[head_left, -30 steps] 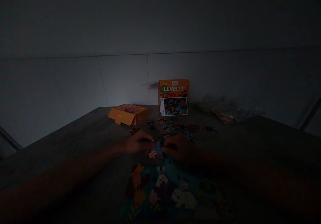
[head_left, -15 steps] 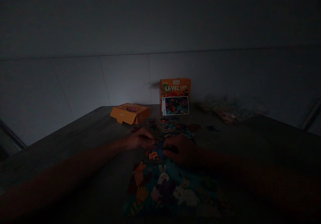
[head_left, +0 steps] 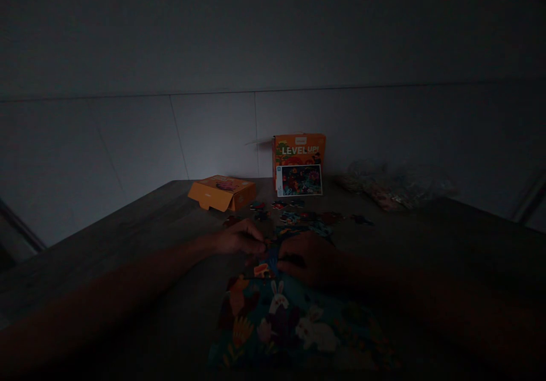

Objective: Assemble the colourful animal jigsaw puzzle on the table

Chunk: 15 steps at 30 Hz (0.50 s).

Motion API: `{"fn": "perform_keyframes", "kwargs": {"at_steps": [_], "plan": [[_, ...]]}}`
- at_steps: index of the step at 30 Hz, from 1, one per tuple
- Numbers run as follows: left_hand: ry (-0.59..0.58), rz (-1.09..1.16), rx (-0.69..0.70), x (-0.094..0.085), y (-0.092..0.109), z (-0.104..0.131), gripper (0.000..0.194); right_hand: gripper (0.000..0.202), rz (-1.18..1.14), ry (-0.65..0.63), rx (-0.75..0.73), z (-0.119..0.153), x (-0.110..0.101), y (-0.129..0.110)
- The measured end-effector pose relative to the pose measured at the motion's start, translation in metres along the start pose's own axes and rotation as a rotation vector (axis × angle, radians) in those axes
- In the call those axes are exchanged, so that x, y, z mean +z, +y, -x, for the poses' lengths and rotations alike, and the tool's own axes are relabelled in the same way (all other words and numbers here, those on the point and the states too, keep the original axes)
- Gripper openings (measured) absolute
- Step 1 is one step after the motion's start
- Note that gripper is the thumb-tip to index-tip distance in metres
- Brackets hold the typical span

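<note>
In the dim light a partly assembled jigsaw puzzle (head_left: 315, 335) with white rabbits and flowers lies on the table nearest me. Just beyond its far edge, a few blue and orange puzzle pieces (head_left: 265, 269) lie between my hands. My left hand (head_left: 241, 237) is closed, thumb and forefinger pinched at the left side of these pieces. From the right, my right hand (head_left: 305, 256) has its fingers curled down onto them. Shadow hides the exact contact of the fingertips. Behind my right hand more of the picture (head_left: 307, 229) shows.
Loose puzzle pieces (head_left: 294, 216) lie scattered beyond my hands. An orange box with an open flap (head_left: 222, 190) lies at the back left. A picture card (head_left: 299, 180) leans on an upright orange box (head_left: 298, 142). Clear plastic bags (head_left: 392, 187) lie at the back right.
Both hands have shifted only slightly. The orange and white piece between them sits a little lower, closer to the near part of the puzzle.
</note>
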<state>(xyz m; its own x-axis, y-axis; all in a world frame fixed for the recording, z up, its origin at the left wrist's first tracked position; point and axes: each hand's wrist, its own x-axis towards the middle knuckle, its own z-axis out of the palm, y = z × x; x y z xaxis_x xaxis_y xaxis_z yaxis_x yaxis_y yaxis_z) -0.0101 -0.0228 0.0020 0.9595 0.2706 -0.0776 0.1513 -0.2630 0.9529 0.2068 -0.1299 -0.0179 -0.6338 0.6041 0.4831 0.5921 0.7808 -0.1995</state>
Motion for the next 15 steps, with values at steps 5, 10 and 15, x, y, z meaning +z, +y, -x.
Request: {"fn": "perform_keyframes", "kwargs": {"at_steps": [5,10,15], "plan": [[-0.013,0.016,-0.034,-0.003,0.000,0.001,0.039,0.017,-0.018,-0.025,-0.002,0.000,0.001,0.001],[-0.136,-0.024,-0.119,-0.014,0.008,0.008,0.042,0.015,-0.006,-0.031,-0.015,0.000,-0.002,-0.002],[-0.319,-0.124,-0.312,-0.031,0.018,0.020,0.031,0.014,0.092,-0.010,-0.087,-0.001,-0.004,-0.006]]}}
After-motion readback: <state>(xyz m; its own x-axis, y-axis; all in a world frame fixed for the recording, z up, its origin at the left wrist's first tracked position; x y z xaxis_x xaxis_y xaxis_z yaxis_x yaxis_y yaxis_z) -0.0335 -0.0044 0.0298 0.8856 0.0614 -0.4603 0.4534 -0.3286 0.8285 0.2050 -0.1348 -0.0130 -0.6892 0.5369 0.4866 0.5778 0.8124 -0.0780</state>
